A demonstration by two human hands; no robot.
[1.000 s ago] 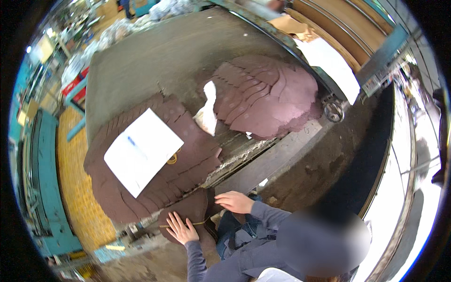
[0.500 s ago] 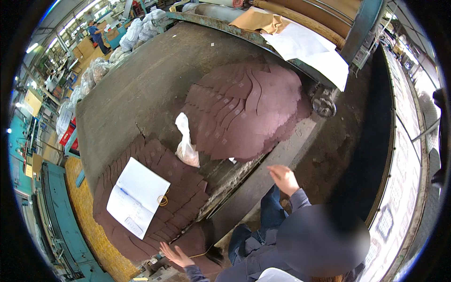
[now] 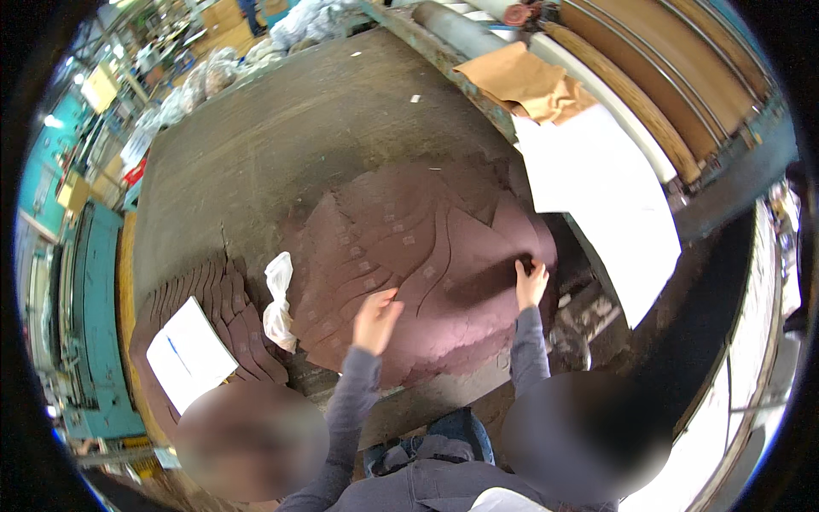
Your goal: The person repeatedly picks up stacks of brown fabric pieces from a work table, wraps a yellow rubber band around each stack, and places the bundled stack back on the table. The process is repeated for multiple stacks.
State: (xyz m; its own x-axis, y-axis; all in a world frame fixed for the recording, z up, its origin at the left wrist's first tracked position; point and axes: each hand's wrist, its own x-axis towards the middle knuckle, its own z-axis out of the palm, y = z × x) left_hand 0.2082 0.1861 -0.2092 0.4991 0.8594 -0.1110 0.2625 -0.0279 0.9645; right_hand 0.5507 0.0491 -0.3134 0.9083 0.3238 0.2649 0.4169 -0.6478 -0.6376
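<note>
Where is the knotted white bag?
The bag lies left of centre in the head view, between the notebook and the left hand, beside the larger brown pile.

Brown sheets [image 3: 435,264] look smooth with a soft sheen. The tabletop [image 3: 299,119] appears matt and scuffed. The knotted bag [image 3: 278,299] is wrinkled plastic; the notebook [image 3: 196,358] is paper.

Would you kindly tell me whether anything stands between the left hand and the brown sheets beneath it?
Nothing visible stands between the left hand and the brown sheets beneath it; the white plastic bag lies off to that hand's left.
</note>
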